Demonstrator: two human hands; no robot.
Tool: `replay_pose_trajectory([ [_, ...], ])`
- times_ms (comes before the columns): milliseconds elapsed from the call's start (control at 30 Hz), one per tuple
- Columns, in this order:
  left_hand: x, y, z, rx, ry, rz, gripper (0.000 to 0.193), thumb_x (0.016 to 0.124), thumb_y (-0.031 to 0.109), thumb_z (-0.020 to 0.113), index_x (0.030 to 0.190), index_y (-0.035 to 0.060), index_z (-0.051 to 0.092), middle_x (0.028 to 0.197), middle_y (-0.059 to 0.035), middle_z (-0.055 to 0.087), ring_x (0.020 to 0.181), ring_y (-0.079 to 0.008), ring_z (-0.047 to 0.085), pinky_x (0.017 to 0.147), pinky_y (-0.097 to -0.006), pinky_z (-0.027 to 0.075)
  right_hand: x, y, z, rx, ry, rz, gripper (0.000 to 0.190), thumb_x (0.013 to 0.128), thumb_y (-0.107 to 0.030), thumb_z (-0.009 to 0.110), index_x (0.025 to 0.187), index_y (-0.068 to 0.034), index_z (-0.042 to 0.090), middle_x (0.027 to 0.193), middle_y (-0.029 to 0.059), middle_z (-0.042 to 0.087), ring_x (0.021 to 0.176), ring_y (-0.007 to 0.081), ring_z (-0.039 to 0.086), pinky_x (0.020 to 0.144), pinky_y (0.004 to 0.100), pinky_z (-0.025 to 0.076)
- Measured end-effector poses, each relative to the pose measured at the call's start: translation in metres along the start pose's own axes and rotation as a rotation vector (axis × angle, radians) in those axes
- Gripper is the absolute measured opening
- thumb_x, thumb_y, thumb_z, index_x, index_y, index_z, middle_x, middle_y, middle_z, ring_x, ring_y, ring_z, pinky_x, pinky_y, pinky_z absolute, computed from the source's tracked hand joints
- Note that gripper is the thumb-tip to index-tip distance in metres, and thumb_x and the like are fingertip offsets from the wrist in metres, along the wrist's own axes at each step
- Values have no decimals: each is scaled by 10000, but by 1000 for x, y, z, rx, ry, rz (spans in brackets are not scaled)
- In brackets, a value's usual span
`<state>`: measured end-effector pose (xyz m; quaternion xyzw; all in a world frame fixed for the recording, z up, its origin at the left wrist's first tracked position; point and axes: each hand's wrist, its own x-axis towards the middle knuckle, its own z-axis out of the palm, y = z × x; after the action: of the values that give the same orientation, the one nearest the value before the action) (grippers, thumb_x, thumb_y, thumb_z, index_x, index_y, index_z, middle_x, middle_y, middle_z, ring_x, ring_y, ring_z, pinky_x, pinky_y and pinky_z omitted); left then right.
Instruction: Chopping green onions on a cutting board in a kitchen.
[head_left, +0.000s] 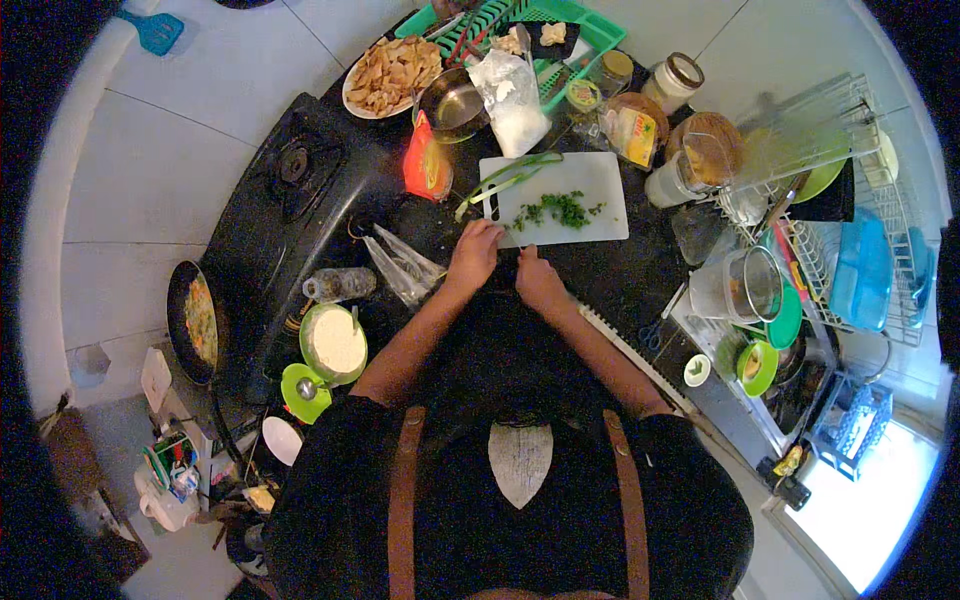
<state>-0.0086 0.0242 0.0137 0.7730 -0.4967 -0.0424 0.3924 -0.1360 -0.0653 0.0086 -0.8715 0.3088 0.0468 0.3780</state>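
Observation:
My left hand rests at the lower left corner of a white plastic cutting board; whether its fingers pinch anything I cannot tell. My right hand is closed around the handle of what looks like a knife, its blade barely visible at the board's near edge. Chopped green leaves lie in a loose heap on the board. Spring onion stalks lie whole across its upper left, their white ends past the board's left edge.
Beyond the board stand a bag of white powder, a red packet and a plate of brown pieces. At left are a plastic bottle, a green bowl of pale batter or flour and a frying pan. Jars and a dish rack occupy the right.

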Motion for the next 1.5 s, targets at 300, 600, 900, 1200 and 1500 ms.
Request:
replay_pose_trajectory([
  [300,2,4,-2,-25,-31,-25,235,747,-29,516,961,-8,612,905,-159,559,890,-342,534,799,-394,456,0,11,0,-8,33,-41,251,942,-214,347,1015,25,376,759,318,588,737,489,584,666,572,471],
  [600,0,1,0,-29,-32,-36,256,740,-27,523,979,-5,612,936,-160,570,910,-333,541,806,-383,461,-4,1,-9,-50,-38,-21,243,932,-200,357,1006,29,384,765,303,596,740,485,586,665,558,471],
  [900,4,0,-2,-25,-43,-28,216,758,-14,516,944,7,624,915,-150,586,895,-332,550,810,-388,458,8,13,9,-60,22,8,237,941,-198,341,1004,27,384,728,303,591,715,472,591,636,558,468],
  [1200,3,-1,-3,-13,-7,-60,171,763,10,540,899,18,642,897,-136,601,878,-318,557,799,-383,448,4,4,-1,-30,-21,-20,262,937,-215,363,1054,19,367,751,302,595,725,475,592,643,556,475],
  [1500,6,-1,-4,-61,4,-74,120,793,63,574,876,10,643,868,-138,614,847,-324,566,789,-388,447,12,17,18,-65,15,-15,272,931,-204,363,1064,33,371,736,300,596,718,471,596,637,551,480],
])
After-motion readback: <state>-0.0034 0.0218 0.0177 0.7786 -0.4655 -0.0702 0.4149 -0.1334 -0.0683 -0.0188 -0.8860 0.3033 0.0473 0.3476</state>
